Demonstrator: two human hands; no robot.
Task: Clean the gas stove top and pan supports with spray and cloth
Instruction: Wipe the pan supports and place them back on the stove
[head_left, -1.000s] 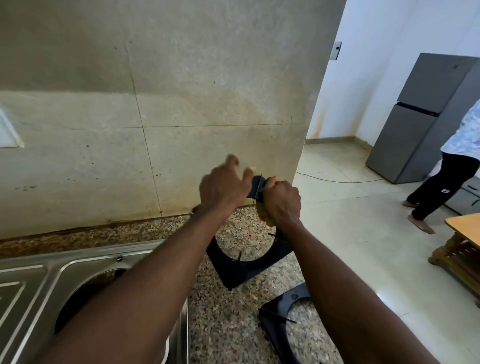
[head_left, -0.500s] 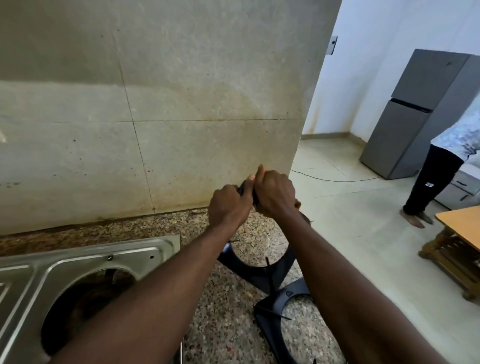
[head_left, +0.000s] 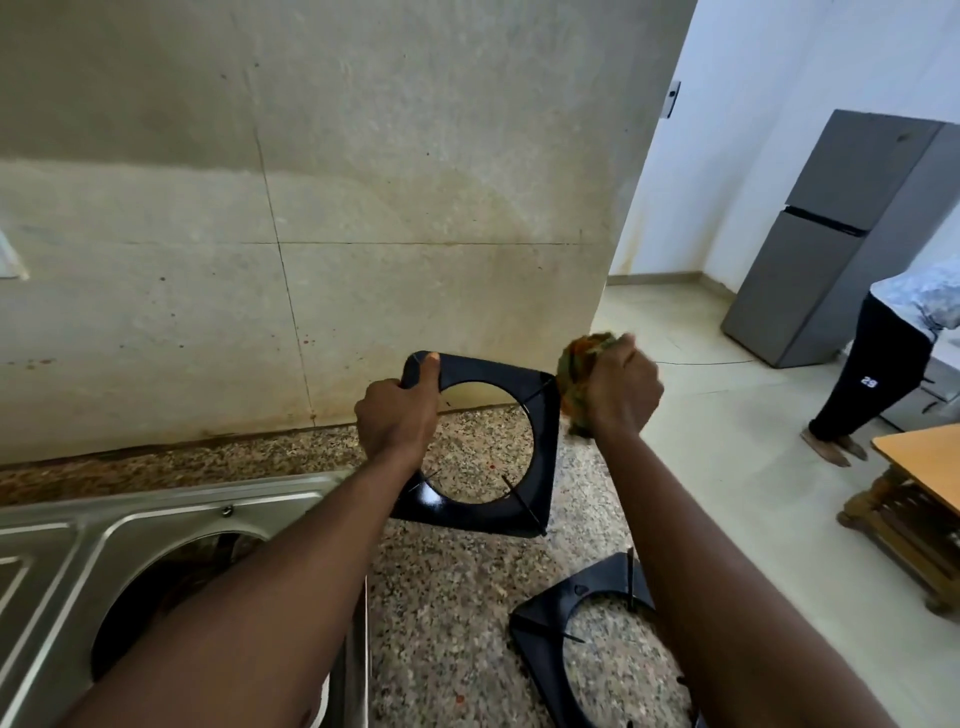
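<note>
A: Since half a second ago the hands have parted. They were bunched at one top corner, and now the pan support (head_left: 485, 370) faces the camera square-on.

B: Yes. The left hand (head_left: 397, 421) grasps its eleven o'clock corner, thumb on the front and fingers wrapped behind, probably to brace it against the rubbing.

A: And the right hand (head_left: 621, 395)?

B: Clenched round the wadded cloth (head_left: 576, 364), which presses on the two o'clock corner beside a prong.

A: Where does the support stand?

B: Upright, its lower edge seemingly on the granite counter (head_left: 452, 597). Standing it up likely lets the cloth reach edges and corners.

A: What waits?

B: A second pan support (head_left: 545, 621) lies flat at five o'clock of the first, partly behind the right forearm. The stove top (head_left: 156, 512) sits at eight o'clock, its burner well bare.
</note>
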